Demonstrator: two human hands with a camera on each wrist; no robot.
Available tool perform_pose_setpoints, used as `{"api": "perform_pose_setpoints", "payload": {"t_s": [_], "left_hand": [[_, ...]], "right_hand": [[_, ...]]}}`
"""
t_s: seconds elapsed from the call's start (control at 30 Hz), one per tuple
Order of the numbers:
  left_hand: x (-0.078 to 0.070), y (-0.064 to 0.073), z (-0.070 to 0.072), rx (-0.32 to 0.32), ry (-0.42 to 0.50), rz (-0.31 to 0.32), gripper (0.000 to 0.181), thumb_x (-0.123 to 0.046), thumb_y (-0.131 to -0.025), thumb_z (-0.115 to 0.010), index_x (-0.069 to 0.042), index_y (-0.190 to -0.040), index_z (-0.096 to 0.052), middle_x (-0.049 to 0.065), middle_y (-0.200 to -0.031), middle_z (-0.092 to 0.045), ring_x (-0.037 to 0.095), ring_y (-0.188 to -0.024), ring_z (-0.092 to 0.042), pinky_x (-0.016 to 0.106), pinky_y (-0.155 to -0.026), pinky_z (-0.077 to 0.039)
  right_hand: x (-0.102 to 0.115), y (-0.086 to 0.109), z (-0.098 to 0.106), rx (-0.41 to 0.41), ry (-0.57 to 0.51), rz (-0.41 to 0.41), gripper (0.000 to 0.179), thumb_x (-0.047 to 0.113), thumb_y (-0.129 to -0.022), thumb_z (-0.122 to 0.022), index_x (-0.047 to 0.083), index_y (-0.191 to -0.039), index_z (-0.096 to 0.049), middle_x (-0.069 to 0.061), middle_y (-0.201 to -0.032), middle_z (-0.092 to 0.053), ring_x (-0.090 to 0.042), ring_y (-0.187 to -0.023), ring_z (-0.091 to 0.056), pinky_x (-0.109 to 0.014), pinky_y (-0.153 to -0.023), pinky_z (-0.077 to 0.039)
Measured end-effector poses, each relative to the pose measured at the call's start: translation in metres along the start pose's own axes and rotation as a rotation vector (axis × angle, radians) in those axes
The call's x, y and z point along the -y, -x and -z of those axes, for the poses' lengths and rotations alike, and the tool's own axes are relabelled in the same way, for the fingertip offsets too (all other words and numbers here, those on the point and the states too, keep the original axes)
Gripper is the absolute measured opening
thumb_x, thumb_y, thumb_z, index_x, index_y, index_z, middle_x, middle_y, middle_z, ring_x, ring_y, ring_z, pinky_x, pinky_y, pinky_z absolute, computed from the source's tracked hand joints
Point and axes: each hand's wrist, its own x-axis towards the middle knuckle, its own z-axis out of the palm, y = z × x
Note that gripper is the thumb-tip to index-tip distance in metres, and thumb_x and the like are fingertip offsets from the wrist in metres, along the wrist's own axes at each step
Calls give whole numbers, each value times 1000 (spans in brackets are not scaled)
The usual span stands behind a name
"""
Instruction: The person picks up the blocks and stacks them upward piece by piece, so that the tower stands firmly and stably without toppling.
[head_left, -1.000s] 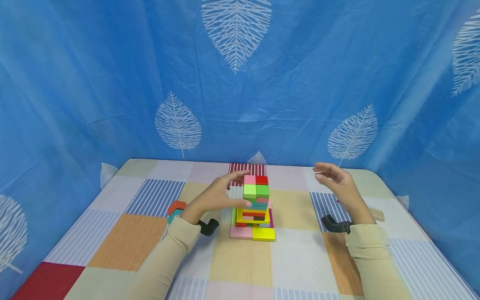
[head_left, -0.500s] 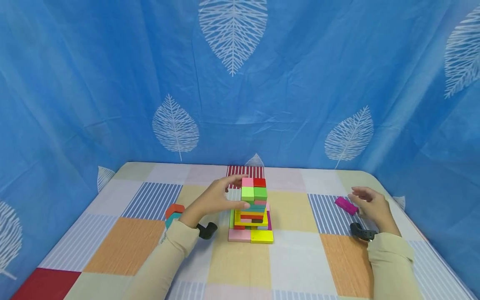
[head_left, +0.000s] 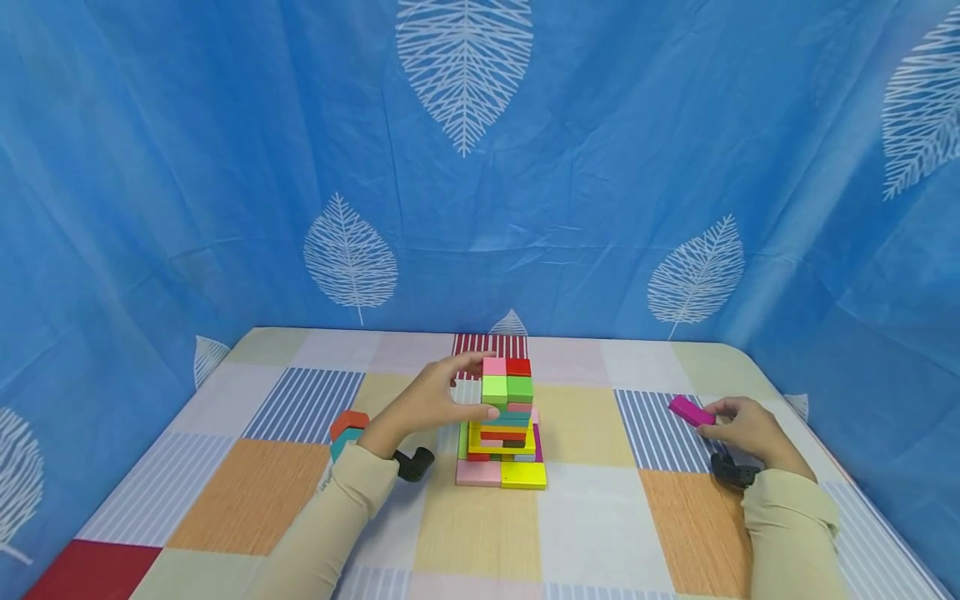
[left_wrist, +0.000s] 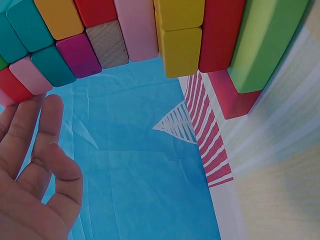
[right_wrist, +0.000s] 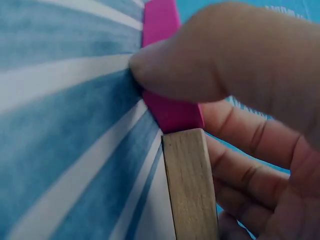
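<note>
A tower of coloured wooden blocks [head_left: 519, 389] stands on the table, with a wider base of flat blocks. My left hand [head_left: 429, 393] reaches around its left side, thumb at the front face and index finger behind the top. In the left wrist view several fingertips [left_wrist: 50, 104] meet the far face at a red and a pink block. Over at the right, my right hand [head_left: 752, 432] pinches a magenta block [head_left: 688, 410] lying on the striped cloth. Seen from the right wrist, a plain wooden block [right_wrist: 191, 182] lies end to end with it, under the curled fingers.
An orange block [head_left: 352, 422] and a teal block [head_left: 347, 439] lie left of the tower, partly behind the left forearm. A patchwork cloth [head_left: 480, 542] covers the table. Blue curtains [head_left: 570, 192] with white leaves close in the back and sides.
My right hand has moved right and down from above the table to the magenta block and taken hold of it. My left hand stays at the tower.
</note>
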Motion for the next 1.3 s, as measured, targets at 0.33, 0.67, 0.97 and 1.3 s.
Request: {"api": "perform_pose_setpoints", "payload": {"t_s": [0.33,0.67,0.97,1.3], "left_hand": [[1,1,1,-4,-9,24,80,-26,-89,-90,0,-154,-54,14,-137,-67,30,-125,-59,43,-101,-52],[0,1,0,-3,-6,40,81,-27,-89,-91,-2,-156,-53,14,-138,-67,31,-127,-59,47,-103,-53],[-2,1,1,-5,10,31,86,-26,-88,-90,-5,-161,-49,15,-142,-65,34,-133,-58,53,-108,-51],[-3,1,2,-39,55,20,72,-28,-91,-86,-6,-154,-56,15,-143,-64,38,-132,-58,55,-109,-51]], "right_hand": [[29,0,-9,-66,-228,137,49,14,-101,-78,-16,-135,-60,-40,-135,-61,-58,-128,-55,-69,-102,-51],[82,-4,-12,-89,-339,352,36,6,-99,-79,-12,-128,-68,-19,-119,-73,2,-98,-66,-19,-83,-57],[123,1,-17,-104,-490,471,34,-5,-96,-76,-15,-127,-67,16,-109,-72,-2,-97,-69,-18,-82,-58],[163,8,-34,-83,-709,602,32,-16,-93,-70,1,-120,-77,10,-107,-74,-8,-91,-69,-17,-81,-58]]}}
